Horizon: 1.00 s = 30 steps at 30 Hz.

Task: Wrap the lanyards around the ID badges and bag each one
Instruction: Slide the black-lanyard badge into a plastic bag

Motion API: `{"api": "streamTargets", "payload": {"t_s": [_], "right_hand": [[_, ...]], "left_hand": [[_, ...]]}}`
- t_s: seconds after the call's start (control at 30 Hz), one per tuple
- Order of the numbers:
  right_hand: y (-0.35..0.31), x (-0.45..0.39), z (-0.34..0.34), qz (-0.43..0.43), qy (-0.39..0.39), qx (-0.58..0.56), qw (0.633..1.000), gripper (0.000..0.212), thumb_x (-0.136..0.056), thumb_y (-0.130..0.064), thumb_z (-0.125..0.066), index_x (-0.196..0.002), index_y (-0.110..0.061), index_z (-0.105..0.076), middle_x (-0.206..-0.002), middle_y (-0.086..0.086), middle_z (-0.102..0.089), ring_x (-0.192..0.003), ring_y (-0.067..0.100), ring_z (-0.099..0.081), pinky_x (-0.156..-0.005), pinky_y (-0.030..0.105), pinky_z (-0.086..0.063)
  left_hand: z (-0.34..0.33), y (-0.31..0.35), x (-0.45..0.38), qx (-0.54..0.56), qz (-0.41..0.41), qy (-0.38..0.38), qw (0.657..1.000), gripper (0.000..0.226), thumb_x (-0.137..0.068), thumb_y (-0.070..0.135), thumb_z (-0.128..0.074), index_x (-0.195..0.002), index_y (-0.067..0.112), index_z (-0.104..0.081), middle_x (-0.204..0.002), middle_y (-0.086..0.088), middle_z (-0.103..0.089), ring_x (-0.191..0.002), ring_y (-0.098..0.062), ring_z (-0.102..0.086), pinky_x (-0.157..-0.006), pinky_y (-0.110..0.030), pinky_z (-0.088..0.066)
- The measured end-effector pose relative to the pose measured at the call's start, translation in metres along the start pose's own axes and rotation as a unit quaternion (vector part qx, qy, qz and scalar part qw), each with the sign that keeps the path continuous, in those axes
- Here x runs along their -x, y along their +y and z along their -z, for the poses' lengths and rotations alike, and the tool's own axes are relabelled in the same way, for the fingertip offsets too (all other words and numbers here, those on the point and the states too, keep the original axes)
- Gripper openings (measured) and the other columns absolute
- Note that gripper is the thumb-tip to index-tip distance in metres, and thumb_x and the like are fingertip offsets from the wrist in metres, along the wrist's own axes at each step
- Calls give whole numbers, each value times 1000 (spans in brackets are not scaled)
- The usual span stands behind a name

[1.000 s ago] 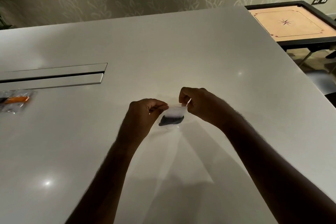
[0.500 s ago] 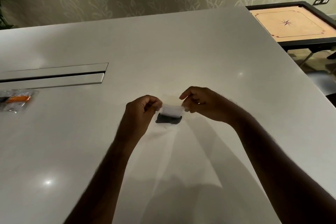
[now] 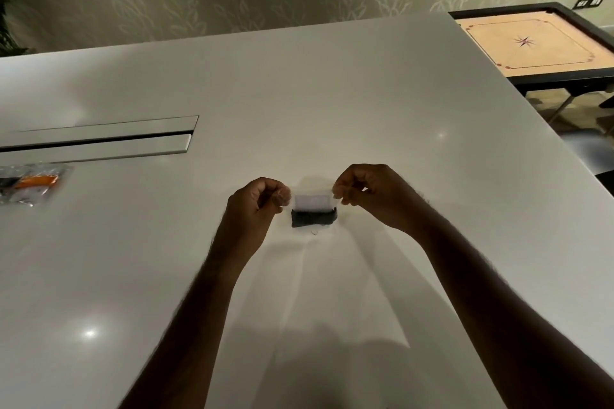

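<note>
A small clear bag (image 3: 312, 201) hangs just above the white table (image 3: 332, 93) between my two hands. Inside its lower part sits a badge wrapped in a dark lanyard (image 3: 314, 218). My left hand (image 3: 257, 206) pinches the bag's top left corner. My right hand (image 3: 372, 194) pinches the top right corner, so the bag's mouth is stretched flat between them. At the table's left edge lies another clear bag (image 3: 31, 183) with an orange lanyard bundle inside it.
A long metal cable slot (image 3: 99, 141) is set into the table at the left. A carrom board (image 3: 531, 41) on a dark stand is beyond the table's right edge. A patterned wall runs behind the table.
Both hands have drawn a little apart, pulling the bag's top edge straight and level. The dark bundle now sits squarely at the bag's bottom.
</note>
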State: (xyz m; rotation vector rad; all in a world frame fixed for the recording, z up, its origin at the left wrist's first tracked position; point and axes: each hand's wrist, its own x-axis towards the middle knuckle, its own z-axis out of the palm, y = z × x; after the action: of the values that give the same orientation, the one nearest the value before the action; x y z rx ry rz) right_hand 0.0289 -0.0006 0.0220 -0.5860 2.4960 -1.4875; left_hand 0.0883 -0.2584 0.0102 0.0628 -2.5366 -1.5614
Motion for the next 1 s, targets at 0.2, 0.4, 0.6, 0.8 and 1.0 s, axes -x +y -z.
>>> {"api": "streamTargets", "payload": {"t_s": [0.2, 0.4, 0.6, 0.8, 1.0], "right_hand": [[0, 1, -3, 16, 18, 46, 999, 14, -98, -24, -69, -87, -33, -72, -84, -20, -74, -84, 2, -69, -75, 18, -51], [4, 1, -8, 21, 45, 12, 999, 15, -99, -20, -68, -89, -31, -72, -90, -25, -74, -89, -6, -67, -75, 5, -44], [9, 6, -19, 12, 21, -162, 986, 9, -98, -31, -68, -97, -24, -73, -111, -6, -79, -110, 16, -73, -96, 30, -56], [12, 12, -35, -13, -15, -261, 965, 23, -92, -30, -75, -106, -18, -63, -101, 5, -75, -90, 15, -70, -83, 39, -59], [15, 15, -58, -40, -78, -269, 959, 33, -92, -15, -79, -118, -19, -60, -112, 10, -78, -100, 21, -77, -90, 42, -61]], "left_hand": [[-3, 3, 6, -30, -11, 33, 999, 8, -96, 29, -65, -92, 27, -72, -87, 15, -76, -81, -8, -72, -78, -28, -58], [-6, 6, 12, -7, -14, 63, 998, 8, -98, 27, -69, -92, 23, -73, -84, 10, -77, -82, -9, -73, -76, -19, -57], [-12, 12, 14, 96, 24, 50, 994, 10, -105, 18, -60, -100, 12, -67, -96, 8, -78, -88, -11, -75, -78, -27, -62], [-10, 8, 26, 123, 64, 66, 988, 12, -104, 26, -63, -102, 16, -69, -94, 1, -78, -89, -19, -77, -80, -33, -64], [-1, 2, 43, 112, 82, 115, 984, 13, -95, 40, -68, -98, 26, -69, -88, 5, -80, -82, -12, -78, -73, -20, -59]]}}
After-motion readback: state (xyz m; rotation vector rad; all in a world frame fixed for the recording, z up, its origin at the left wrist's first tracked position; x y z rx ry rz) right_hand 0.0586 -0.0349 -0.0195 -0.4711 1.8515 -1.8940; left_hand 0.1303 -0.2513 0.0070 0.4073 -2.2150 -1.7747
